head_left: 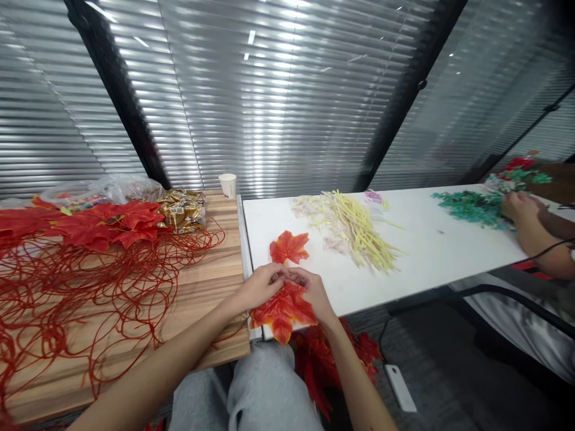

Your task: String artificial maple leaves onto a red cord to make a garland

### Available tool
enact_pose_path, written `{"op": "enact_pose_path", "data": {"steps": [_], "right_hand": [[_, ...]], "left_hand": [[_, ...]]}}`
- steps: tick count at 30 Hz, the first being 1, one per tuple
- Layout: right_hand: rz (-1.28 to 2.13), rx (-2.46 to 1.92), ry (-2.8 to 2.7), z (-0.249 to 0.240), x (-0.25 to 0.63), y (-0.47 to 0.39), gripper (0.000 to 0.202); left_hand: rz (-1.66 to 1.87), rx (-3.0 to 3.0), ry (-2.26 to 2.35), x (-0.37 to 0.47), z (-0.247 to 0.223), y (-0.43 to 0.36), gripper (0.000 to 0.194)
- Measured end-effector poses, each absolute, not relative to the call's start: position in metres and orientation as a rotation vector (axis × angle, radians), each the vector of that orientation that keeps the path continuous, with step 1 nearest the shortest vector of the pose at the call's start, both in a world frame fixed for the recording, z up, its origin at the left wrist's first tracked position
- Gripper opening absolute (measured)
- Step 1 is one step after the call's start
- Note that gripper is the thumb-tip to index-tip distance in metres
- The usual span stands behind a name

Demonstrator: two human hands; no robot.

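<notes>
My left hand [261, 286] and my right hand [315, 293] meet over the white table's near left corner, fingertips pinched together. Between them is the stem end of a red-orange artificial maple leaf [283, 314], which hangs below my fingers past the table edge. Just beyond my fingertips a second artificial maple leaf [288, 246] lies on the white surface. Whether the two stems join is hidden by my fingers. A thin red cord [231, 338] runs across the wooden table toward the leaf; its end cannot be made out.
On the wooden table [220, 257] lie tangled red cords [121, 287], red leaves [103, 224], gold packets [182, 211] and a paper cup [228, 185]. Yellow strips [359, 230] lie on the white table [426, 257]. At right, another person's hand [521, 206] touches green foliage [476, 208]. More leaves [323, 359] sit below.
</notes>
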State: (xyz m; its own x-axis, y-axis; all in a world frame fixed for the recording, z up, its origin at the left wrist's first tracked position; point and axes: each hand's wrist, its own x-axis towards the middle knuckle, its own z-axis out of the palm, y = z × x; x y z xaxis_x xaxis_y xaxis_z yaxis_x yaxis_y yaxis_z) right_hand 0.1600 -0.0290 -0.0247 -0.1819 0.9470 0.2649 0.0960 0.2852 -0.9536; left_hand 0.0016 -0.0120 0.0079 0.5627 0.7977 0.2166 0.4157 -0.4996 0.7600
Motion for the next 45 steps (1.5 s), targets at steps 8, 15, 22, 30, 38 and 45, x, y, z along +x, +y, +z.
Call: {"op": "enact_pose_path", "data": {"steps": [8, 15, 22, 30, 38, 45], "right_hand": [[1.045, -1.000, -1.545, -0.0281, 0.1596, -0.0282, 0.029], [1.045, -1.004, -1.554, -0.0271, 0.1596, -0.0289, 0.027], [1.054, -0.986, -1.550, -0.0293, 0.1605, -0.0279, 0.026], [1.066, -0.995, -1.546, -0.0288, 0.1601, -0.0293, 0.025], [1.064, -1.002, -1.554, -0.0311, 0.1607, -0.0284, 0.024], [1.043, -1.000, -1.562, -0.0303, 0.1606, -0.0284, 0.025]], "left_hand": [[0.722, 2.118, 0.988, 0.0013, 0.0061, -0.0104, 0.024], [0.735, 2.104, 0.968, 0.0006, 0.0058, -0.0108, 0.025], [0.736, 2.095, 0.970, 0.0010, 0.0064, -0.0105, 0.025], [0.734, 2.093, 0.975, 0.0007, 0.0054, -0.0101, 0.025], [0.729, 2.083, 0.977, 0.0011, 0.0063, -0.0105, 0.026], [0.741, 2.079, 0.974, 0.0005, 0.0062, -0.0107, 0.024]]}}
